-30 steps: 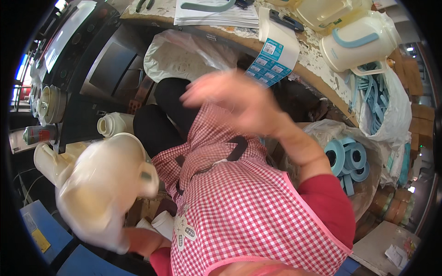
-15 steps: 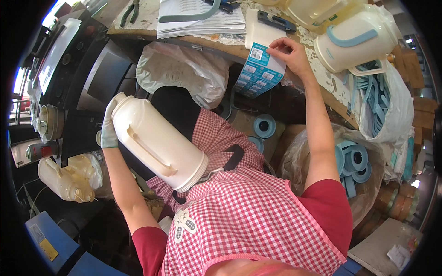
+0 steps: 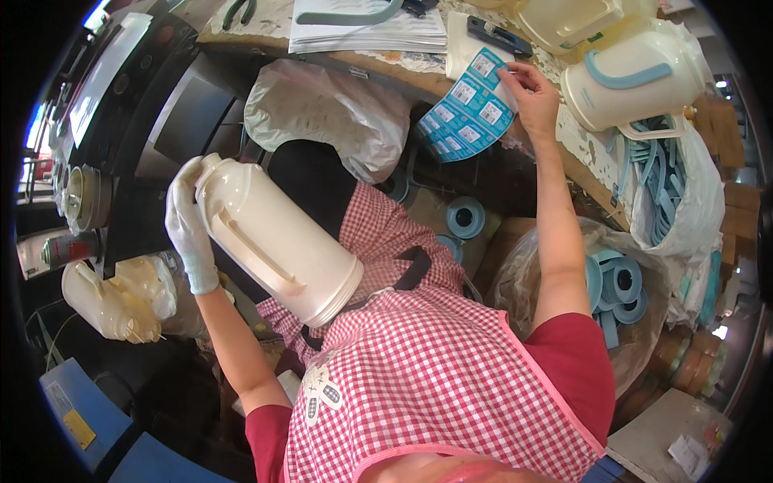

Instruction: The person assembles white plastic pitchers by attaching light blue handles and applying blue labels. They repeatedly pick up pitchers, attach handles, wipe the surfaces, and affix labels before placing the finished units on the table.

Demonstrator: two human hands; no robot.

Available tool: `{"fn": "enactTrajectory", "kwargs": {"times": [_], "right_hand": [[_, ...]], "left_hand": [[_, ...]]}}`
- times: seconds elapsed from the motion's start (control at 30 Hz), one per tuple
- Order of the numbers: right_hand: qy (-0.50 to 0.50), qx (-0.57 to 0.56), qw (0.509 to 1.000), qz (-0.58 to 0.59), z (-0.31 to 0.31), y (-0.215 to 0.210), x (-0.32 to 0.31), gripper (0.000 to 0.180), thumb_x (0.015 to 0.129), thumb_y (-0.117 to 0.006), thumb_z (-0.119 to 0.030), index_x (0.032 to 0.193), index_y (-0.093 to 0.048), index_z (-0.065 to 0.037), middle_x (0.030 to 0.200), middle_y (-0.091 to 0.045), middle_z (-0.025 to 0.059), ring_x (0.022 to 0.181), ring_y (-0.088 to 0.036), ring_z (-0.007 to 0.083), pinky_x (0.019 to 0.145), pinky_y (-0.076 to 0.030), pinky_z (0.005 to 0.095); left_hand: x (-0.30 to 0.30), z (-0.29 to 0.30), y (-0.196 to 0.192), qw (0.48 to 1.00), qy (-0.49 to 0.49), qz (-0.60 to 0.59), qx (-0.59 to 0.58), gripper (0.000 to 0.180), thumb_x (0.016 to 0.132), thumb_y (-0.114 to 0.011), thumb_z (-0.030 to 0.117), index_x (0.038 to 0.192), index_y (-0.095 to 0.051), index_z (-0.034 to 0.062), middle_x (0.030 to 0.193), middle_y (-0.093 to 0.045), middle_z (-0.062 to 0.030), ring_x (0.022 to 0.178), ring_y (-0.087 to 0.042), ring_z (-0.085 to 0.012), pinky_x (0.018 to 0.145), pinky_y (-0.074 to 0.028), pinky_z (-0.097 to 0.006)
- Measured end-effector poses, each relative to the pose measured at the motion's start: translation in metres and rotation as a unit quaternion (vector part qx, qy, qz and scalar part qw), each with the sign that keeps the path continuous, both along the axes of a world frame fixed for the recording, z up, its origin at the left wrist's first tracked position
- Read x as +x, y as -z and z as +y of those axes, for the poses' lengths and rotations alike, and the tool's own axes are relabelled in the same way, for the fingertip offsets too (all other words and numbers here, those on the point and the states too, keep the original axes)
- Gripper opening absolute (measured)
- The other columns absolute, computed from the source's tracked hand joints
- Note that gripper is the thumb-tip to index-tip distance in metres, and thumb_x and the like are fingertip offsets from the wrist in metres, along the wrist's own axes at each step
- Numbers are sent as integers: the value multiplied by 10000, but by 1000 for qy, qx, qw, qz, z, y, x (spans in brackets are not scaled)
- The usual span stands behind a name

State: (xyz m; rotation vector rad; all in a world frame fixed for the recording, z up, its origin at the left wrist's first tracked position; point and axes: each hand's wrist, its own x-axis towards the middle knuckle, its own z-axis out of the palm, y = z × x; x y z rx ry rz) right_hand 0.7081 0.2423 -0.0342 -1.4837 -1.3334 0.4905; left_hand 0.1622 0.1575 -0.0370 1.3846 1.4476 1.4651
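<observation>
A cream plastic thermos jug shell (image 3: 274, 233) lies slanted across my lap, its handle facing up and its threaded rim toward my apron. My left hand (image 3: 190, 229), in a white glove, grips its far end; some fingertips are hidden behind it. Over the bench edge, my bare right hand (image 3: 533, 95) pinches the right side of a blue label sheet (image 3: 475, 105) printed with white patches. The sheet curves downward to the left, off the bench. Right of that hand, another cream jug (image 3: 636, 80) with a light-blue handle piece stands on the worn bench (image 3: 576, 165).
Stacked papers (image 3: 366, 36) and a dark clip-like tool (image 3: 499, 36) lie on the bench. Below its edge hangs a white plastic bag (image 3: 330, 113). At right are a bag of blue strips (image 3: 664, 185) and several blue rings (image 3: 624, 282). Another jug shell (image 3: 105, 306) sits at left.
The label sheet has been lifted and swung up, showing more of its face. My left hand has shifted along the jug's side, with more of the glove showing.
</observation>
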Motion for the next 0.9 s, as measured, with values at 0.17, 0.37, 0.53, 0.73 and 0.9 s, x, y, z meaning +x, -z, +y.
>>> {"fn": "enactTrajectory", "kwargs": {"times": [0.17,0.37,0.53,0.73,0.9], "right_hand": [[33,242,936,-252,-13,-11,-29,176,856,-853,-113,1025,-805,-107,1097,-770,36,1039,-698,188,892,-522,312],[-207,250,847,-421,-164,-54,-129,258,752,-891,-27,948,-749,-115,1163,-723,64,1108,-664,289,936,-535,405],[-419,-240,875,37,-186,-37,-211,235,839,-868,-84,1005,-713,-26,901,-729,53,761,-672,110,685,-536,244],[-439,-443,769,142,-155,2,-254,265,901,-840,-137,1074,-691,-2,860,-720,22,701,-639,43,593,-496,186],[-453,-437,766,131,-151,7,-257,287,894,-844,-141,1082,-690,14,866,-725,35,698,-650,54,581,-512,197]], "left_hand": [[-25,-25,58,969,73,226,70,365,1109,-441,184,1344,-584,-56,1007,-747,-110,837,-700,-197,838,-550,-338],[9,-29,18,997,14,82,5,487,1161,-414,317,992,-698,-40,737,-673,-53,679,-663,-134,669,-524,-274],[6,-24,35,993,23,83,84,375,1155,-422,250,1245,-665,-21,861,-747,-74,749,-713,-174,708,-566,-317],[9,-31,29,995,45,-90,-11,393,1157,-419,292,1140,-682,1,846,-744,-80,723,-709,-159,669,-565,-291],[12,-33,19,995,44,-91,-27,417,1160,-410,322,1091,-675,7,819,-733,-80,689,-694,-153,625,-546,-286]]}}
